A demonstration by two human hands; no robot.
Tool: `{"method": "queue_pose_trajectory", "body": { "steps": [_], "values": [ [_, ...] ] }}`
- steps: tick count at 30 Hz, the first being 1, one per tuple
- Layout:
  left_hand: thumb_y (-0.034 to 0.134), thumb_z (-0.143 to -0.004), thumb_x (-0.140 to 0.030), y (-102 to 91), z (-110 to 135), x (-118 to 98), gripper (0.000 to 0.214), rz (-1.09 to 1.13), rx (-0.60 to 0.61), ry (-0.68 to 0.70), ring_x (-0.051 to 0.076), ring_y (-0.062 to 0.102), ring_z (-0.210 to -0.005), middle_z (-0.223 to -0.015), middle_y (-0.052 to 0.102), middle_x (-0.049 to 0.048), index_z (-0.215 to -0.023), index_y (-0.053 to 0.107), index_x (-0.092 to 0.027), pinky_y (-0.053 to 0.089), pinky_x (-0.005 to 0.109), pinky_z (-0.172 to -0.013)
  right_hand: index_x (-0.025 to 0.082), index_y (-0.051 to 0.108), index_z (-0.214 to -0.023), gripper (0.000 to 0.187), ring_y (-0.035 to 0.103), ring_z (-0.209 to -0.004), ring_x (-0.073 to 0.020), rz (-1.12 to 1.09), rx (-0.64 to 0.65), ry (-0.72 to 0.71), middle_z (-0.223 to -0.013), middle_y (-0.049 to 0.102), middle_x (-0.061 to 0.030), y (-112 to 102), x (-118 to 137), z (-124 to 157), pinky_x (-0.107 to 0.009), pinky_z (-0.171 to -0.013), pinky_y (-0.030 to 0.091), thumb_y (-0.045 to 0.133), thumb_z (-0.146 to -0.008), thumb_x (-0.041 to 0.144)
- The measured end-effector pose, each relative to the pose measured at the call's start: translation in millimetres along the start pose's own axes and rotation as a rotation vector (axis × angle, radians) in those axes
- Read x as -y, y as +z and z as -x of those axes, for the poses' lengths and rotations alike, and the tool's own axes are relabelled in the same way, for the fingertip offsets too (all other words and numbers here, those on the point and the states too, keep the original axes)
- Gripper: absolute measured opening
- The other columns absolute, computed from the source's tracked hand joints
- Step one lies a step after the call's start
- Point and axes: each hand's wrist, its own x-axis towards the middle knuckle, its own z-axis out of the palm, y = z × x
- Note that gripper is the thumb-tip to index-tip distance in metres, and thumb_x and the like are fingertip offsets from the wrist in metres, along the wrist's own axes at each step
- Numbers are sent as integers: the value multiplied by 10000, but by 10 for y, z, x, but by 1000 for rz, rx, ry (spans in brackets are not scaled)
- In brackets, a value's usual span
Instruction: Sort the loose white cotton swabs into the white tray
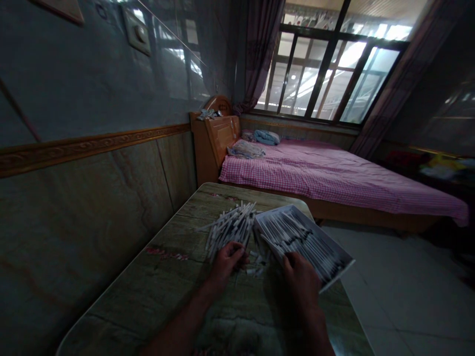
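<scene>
A loose pile of thin white pen-like sticks [232, 222], some with dark ends, lies on the table. My left hand [230, 257] is at the near side of this pile, its thumb and fingers pinched together; what they hold, if anything, is too small to make out. Right of the pile, a shallow white tray [347, 265] sits at a slant, filled with similar sticks in rows [308, 242]. My right hand [301, 272] is at the tray's near left edge with curled fingers, and their contents are hidden. Small whitish pieces [256, 264] are scattered between my hands.
The table [148, 296] has a stone-like patterned top and stands close to a tiled wall [159, 173] on the left. Beyond it is a bed [315, 170] with a pink checked sheet and a wooden headboard [215, 138]. Pale floor [393, 277] shows at right.
</scene>
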Motion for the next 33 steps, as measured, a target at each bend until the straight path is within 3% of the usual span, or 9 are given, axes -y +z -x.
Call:
{"method": "queue_pose_trajectory", "body": {
  "steps": [5, 12, 19, 24, 26, 29, 33],
  "values": [
    [819, -561, -501, 13, 6, -13, 452, 11, -13, 1, 164, 672, -589, -689, 686, 2, -785, 587, -185, 481, 252, -520, 255, 727, -944, 280, 693, -786, -228, -90, 18, 127, -916, 757, -68, -42, -46, -24, -280, -602, 389, 478, -893, 372],
    [806, -575, -509, 2, 15, -14, 448, 0, -6, -2, 168, 683, -613, -714, 701, 13, -801, 592, -186, 465, 234, -520, 266, 734, -971, 310, 686, -767, -251, -6, 23, 244, -878, 754, -79, -159, -162, -40, -284, -565, 360, 479, -876, 414],
    [833, -562, -490, -12, -1, 0, 456, 44, 0, -17, 161, 679, -609, -696, 700, 3, -805, 595, -185, 468, 229, -513, 259, 753, -860, 280, 667, -665, -208, -3, 71, 153, -788, 744, -66, -215, -430, -46, -263, -529, 344, 506, -828, 387],
    [850, -559, -464, -21, 5, -14, 453, 116, -6, -5, 142, 666, -587, -680, 692, -8, -803, 599, -177, 463, 215, -499, 240, 754, -830, 255, 670, -733, -212, 95, 149, 123, -816, 733, -80, -221, -464, -44, -265, -566, 367, 510, -796, 304],
    [855, -557, -452, -39, -5, -15, 452, 150, -25, 2, 139, 665, -581, -683, 695, -9, -808, 599, -176, 471, 218, -505, 233, 748, -892, 277, 665, -786, -211, 99, 145, 118, -881, 728, -78, -242, -426, -37, -269, -607, 391, 491, -800, 280],
    [858, -557, -431, -58, -26, -15, 450, 215, -47, 18, 139, 665, -578, -690, 702, -7, -831, 605, -179, 494, 230, -522, 224, 718, -990, 309, 644, -838, -201, 27, 28, 67, -983, 703, -68, -217, -281, 2, -275, -671, 425, 464, -814, 244],
    [820, -600, -437, -69, -25, -14, 396, 176, -99, 125, 149, 648, -558, -647, 683, -15, -817, 604, -186, 483, 237, -493, 206, 676, -1025, 305, 613, -886, -194, -195, -84, -194, -1000, 660, -67, 17, 79, 150, -294, -781, 468, 418, -862, 197]
  ]
}}
